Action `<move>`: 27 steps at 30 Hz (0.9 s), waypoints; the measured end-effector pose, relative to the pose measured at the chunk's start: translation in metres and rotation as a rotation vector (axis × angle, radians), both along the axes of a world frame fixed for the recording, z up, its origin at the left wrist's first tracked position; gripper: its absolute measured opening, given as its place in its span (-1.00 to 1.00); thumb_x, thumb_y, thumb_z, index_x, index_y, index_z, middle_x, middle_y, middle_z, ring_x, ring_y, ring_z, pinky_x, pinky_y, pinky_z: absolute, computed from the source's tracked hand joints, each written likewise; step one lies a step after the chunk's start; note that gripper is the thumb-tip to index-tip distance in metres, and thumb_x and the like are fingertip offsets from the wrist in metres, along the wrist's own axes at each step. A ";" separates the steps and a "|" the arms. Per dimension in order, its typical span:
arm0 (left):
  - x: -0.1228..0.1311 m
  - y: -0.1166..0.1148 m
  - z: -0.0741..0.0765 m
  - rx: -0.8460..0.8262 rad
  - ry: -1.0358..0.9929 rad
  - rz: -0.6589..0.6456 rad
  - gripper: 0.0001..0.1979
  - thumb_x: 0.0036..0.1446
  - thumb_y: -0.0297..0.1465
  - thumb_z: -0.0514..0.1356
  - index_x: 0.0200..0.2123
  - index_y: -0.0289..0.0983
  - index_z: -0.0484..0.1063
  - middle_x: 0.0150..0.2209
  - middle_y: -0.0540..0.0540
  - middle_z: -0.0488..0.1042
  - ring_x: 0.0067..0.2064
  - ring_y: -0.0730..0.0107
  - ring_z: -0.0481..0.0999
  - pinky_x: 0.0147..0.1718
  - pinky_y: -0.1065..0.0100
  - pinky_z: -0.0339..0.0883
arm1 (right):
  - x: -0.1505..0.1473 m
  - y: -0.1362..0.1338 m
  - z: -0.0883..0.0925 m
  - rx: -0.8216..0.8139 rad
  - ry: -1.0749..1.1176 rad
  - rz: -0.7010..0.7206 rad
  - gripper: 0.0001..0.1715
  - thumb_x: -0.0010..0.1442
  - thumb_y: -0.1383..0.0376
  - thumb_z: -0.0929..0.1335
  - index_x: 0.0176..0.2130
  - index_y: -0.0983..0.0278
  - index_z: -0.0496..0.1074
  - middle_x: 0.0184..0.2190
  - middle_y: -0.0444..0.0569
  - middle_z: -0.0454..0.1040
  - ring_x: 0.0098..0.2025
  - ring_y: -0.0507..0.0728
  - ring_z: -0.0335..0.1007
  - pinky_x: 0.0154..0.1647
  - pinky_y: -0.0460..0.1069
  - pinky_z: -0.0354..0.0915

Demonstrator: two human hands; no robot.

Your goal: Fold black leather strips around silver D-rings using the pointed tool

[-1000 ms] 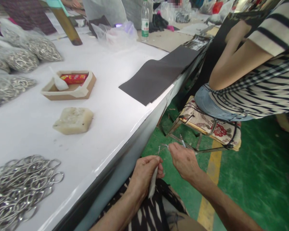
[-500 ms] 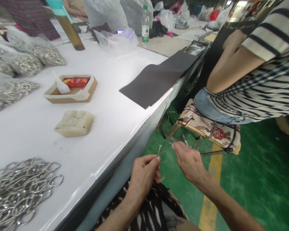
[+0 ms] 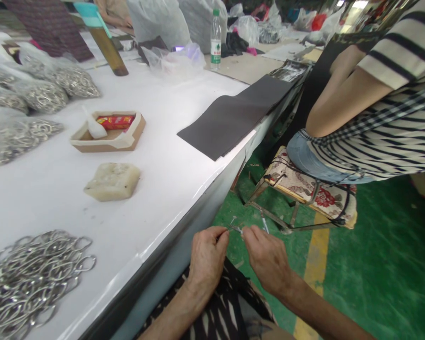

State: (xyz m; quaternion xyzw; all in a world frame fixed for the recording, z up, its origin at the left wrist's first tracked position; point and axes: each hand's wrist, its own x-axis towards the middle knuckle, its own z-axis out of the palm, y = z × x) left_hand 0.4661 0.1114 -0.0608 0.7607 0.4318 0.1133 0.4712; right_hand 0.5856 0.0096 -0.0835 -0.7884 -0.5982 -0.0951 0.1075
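Over my lap, beside the table edge, my left hand (image 3: pixel 208 255) pinches a thin pin-like piece (image 3: pixel 233 220) between thumb and forefinger. Its upper end looks pale and slightly wider. My right hand (image 3: pixel 269 257) is closed around a small tool with a narrow metal tip (image 3: pixel 236 229), which points left and meets or nearly meets the thin piece. A pale slender shaft (image 3: pixel 265 223) shows just beyond my right knuckles; I cannot tell whether it belongs to that tool. The fingers hide most of what each hand holds.
On the white table (image 3: pixel 156 174) lie a heap of metal rings (image 3: pixel 38 278), a waxy block (image 3: pixel 113 182), a cardboard tray (image 3: pixel 106 144), bagged rings (image 3: pixel 46 92) and dark sheets (image 3: pixel 230 115). A green-capped bottle (image 3: pixel 216 45) stands behind. A co-worker (image 3: pixel 393 113) sits right on a stool (image 3: pixel 315 193).
My right hand has moved left and down, bringing the tool's tip to the thin piece. My left hand has shifted slightly left, still pinching it.
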 end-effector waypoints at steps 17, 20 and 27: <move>0.001 -0.001 -0.003 -0.263 -0.034 0.005 -0.72 0.03 -0.37 0.06 -0.68 -0.26 0.35 -0.76 0.03 0.23 -0.65 0.43 0.20 -0.60 0.43 -0.04 | -0.001 -0.002 -0.023 0.043 0.151 -0.018 -0.59 0.39 0.31 0.03 -0.29 0.28 0.35 -0.44 -0.05 0.40 -0.50 0.04 0.33 -0.54 -0.07 0.03; 0.000 -0.001 -0.008 -0.304 -0.050 0.021 -0.71 0.02 -0.35 0.06 -0.70 -0.25 0.30 -0.77 0.05 0.19 -0.66 0.45 0.15 -0.62 0.43 -0.05 | -0.002 -0.002 -0.027 0.063 0.247 0.019 -0.56 0.39 0.31 0.02 -0.32 0.27 0.34 -0.47 -0.06 0.39 -0.46 0.04 0.34 -0.49 -0.08 0.08; -0.001 0.000 -0.005 -0.122 0.019 -0.021 -0.72 0.04 -0.38 0.04 -0.62 -0.30 0.44 -0.68 0.02 0.25 -0.57 0.43 0.21 -0.52 0.41 -0.01 | -0.002 -0.004 -0.028 0.049 0.170 0.017 -0.59 0.39 0.31 0.03 -0.28 0.28 0.35 -0.44 -0.05 0.40 -0.48 0.05 0.32 -0.49 -0.07 0.06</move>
